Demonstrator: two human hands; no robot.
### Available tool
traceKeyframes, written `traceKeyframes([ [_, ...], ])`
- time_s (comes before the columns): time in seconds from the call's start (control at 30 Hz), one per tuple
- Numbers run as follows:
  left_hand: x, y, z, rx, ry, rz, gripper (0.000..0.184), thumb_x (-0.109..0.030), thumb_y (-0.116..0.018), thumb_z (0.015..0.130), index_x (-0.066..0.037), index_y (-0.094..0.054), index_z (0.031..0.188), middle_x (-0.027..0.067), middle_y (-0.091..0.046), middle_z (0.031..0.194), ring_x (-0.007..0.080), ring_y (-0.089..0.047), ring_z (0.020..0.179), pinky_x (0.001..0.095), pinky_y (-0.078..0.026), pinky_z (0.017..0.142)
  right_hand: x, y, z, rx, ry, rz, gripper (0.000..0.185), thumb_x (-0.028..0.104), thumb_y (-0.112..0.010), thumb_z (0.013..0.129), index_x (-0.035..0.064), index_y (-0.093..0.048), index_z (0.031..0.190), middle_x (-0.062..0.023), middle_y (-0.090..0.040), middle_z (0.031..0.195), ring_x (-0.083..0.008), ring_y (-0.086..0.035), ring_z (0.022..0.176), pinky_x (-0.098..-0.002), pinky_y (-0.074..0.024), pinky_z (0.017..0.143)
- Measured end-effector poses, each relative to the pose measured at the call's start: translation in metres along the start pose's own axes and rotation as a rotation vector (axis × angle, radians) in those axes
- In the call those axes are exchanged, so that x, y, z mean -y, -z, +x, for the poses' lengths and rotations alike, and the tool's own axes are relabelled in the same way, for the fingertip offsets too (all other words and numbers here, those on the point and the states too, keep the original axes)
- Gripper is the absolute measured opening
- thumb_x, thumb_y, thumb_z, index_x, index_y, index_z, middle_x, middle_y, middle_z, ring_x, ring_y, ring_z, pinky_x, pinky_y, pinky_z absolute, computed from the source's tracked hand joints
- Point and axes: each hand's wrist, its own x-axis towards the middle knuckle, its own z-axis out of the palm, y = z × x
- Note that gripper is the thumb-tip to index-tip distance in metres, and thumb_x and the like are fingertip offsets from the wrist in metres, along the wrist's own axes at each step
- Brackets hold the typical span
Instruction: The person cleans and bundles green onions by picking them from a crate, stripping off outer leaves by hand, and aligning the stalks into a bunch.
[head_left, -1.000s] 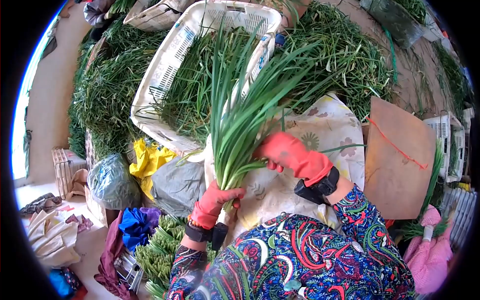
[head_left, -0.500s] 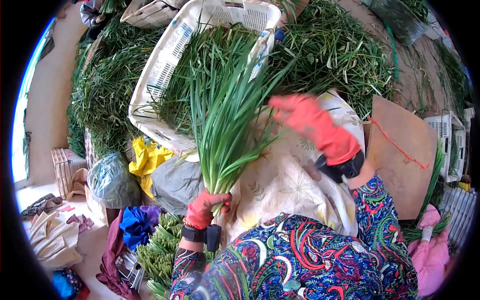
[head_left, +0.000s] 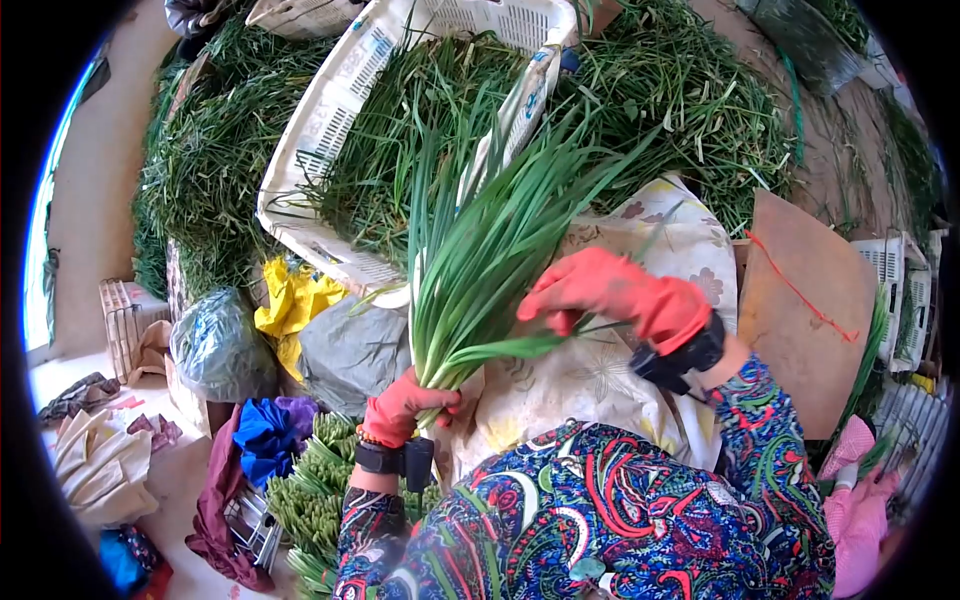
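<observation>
Two heaps of cut green leaves are spread at the far side, a left heap [head_left: 225,150] and a right heap [head_left: 665,115]. Between them a white crate [head_left: 335,125] is filled with more of the same leaves. In front of it a flower-printed sheet [head_left: 545,400] is draped, and just beside its right edge a brown board [head_left: 800,320] is leaned. Over the near rim of the crate and the sheet a bundle of long green leaves [head_left: 490,270] is held upright, its tips fanned out to the right.

The stem ends are clasped in the red-gloved left hand [head_left: 400,408], with pale ends left showing past the fingers. The red-gloved right hand [head_left: 612,292] is held to the right of the bundle, fingers bent; whether a leaf is pinched there cannot be told. Just below its fingertips, one drooping leaf [head_left: 510,347] is bent out sideways.

The step in hand is judged to be a picking-over of the bundle. For the next move, a firm hold on the stems and a selective pinch seem called for.
</observation>
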Motion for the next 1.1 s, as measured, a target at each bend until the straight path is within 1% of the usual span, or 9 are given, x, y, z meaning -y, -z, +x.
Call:
traceKeyframes([
  [0.3, 0.005, 0.029, -0.006, -0.055, 0.069, 0.168, 0.021, -0.007, -0.068, 0.067, -0.002, -0.055, 0.082, 0.0051, -0.055, 0.061, 0.0145, -0.055, 0.049, 0.0247, -0.043, 0.046, 0.112, 0.12, -0.076, -0.157, 0.713, -0.165, 0.031, 0.025, -0.058, 0.079, 0.0003, -0.06, 0.099, -0.0102, -0.062, 0.091, -0.0182, -0.058, 0.085, -0.0301, -0.0444, 0.078],
  [0.37, 0.009, 0.037, -0.006, -0.088, 0.081, 0.302, 0.022, -0.008, -0.07, 0.067, -0.002, -0.055, 0.082, 0.0039, -0.055, 0.062, 0.0133, -0.055, 0.05, 0.0245, -0.044, 0.046, 0.081, 0.185, -0.039, -0.587, 0.049, -0.311, 0.055, 0.039, -0.056, 0.08, 0.0008, -0.049, 0.118, -0.0139, -0.051, 0.12, -0.0237, -0.052, 0.103, -0.0316, -0.0386, 0.09],
  [0.47, -0.002, 0.044, -0.011, -0.082, 0.085, 0.477, 0.031, -0.008, -0.072, 0.067, -0.002, -0.053, 0.092, 0.0023, -0.056, 0.068, 0.0108, -0.055, 0.052, 0.0241, -0.045, 0.048, 0.063, 0.188, -0.034, -1.086, 0.11, -0.87, 0.079, 0.038, -0.061, 0.078, 0.0046, -0.021, 0.137, -0.0146, -0.04, 0.132, -0.0229, -0.038, 0.121, -0.0303, -0.035, 0.096],
  [0.6, -0.028, 0.029, -0.028, -0.107, 0.148, 0.578, 0.037, -0.006, -0.068, 0.071, -0.001, -0.049, 0.102, 0.003, -0.055, 0.07, 0.0104, -0.054, 0.053, 0.0241, -0.044, 0.047, 0.07, 0.06, -0.044, -0.666, 0.834, -0.551, 0.071, 0.02, -0.063, 0.077, 0.0072, -0.026, 0.136, -0.0121, -0.035, 0.136, -0.023, -0.035, 0.123, -0.0295, -0.0279, 0.101],
  [0.73, -0.038, 0.017, -0.03, -0.133, 0.127, 0.682, 0.043, -0.007, -0.066, 0.073, -0.002, -0.047, 0.111, 0.0041, -0.057, 0.073, 0.0106, -0.054, 0.053, 0.025, -0.044, 0.048, 0.003, -0.096, 0.009, -0.254, 1.031, -1.137, 0.066, 0.025, -0.058, 0.072, 0.0135, -0.032, 0.132, -0.0104, -0.036, 0.134, -0.0267, -0.032, 0.125, -0.0425, -0.0208, 0.105],
  [0.77, -0.026, 0.038, -0.026, 0.052, -0.372, 0.878, 0.041, -0.009, -0.065, 0.073, -0.003, -0.048, 0.111, 0.0042, -0.058, 0.073, 0.011, -0.054, 0.053, 0.0255, -0.045, 0.048, 0.004, -0.123, 0.018, 0.208, 1.041, -0.666, 0.05, 0.022, -0.04, 0.081, 0.0158, -0.032, 0.13, -0.0111, -0.045, 0.121, -0.0285, -0.04, 0.116, -0.0416, -0.029, 0.098],
  [0.87, -0.015, 0.054, -0.037, 0.048, -0.215, 0.878, 0.035, -0.012, -0.063, 0.074, -0.002, -0.052, 0.106, 0.0042, -0.057, 0.069, 0.0122, -0.054, 0.052, 0.0264, -0.044, 0.048, -0.046, -0.165, 0.09, -0.34, 1.624, -1.262, 0.06, 0.019, -0.043, 0.077, 0.0259, -0.025, 0.133, -0.0078, -0.044, 0.122, -0.0287, -0.045, 0.11, -0.0432, -0.0343, 0.093],
  [0.93, -0.034, 0.027, -0.062, -0.107, 0.238, 0.563, 0.026, -0.01, -0.063, 0.073, -0.001, -0.054, 0.096, 0.0038, -0.055, 0.063, 0.0133, -0.053, 0.049, 0.0258, -0.043, 0.045, -0.027, -0.15, 0.088, -0.404, 1.54, -1.358, 0.062, 0.018, -0.043, 0.078, 0.026, -0.023, 0.135, -0.0097, -0.046, 0.119, -0.0295, -0.046, 0.109, -0.0443, -0.0346, 0.093],
  [1.1, -0.022, 0.036, -0.085, -0.051, 0.321, 0.486, 0.021, -0.01, -0.065, 0.071, -0.002, -0.051, 0.083, 0.005, -0.053, 0.059, 0.0137, -0.05, 0.045, 0.025, -0.04, 0.041, -0.03, -0.122, 0.093, -0.159, 1.412, -1.431, 0.068, 0.023, -0.045, 0.078, 0.0238, -0.014, 0.138, -0.011, -0.047, 0.119, -0.031, -0.047, 0.109, -0.0463, -0.0332, 0.095],
])
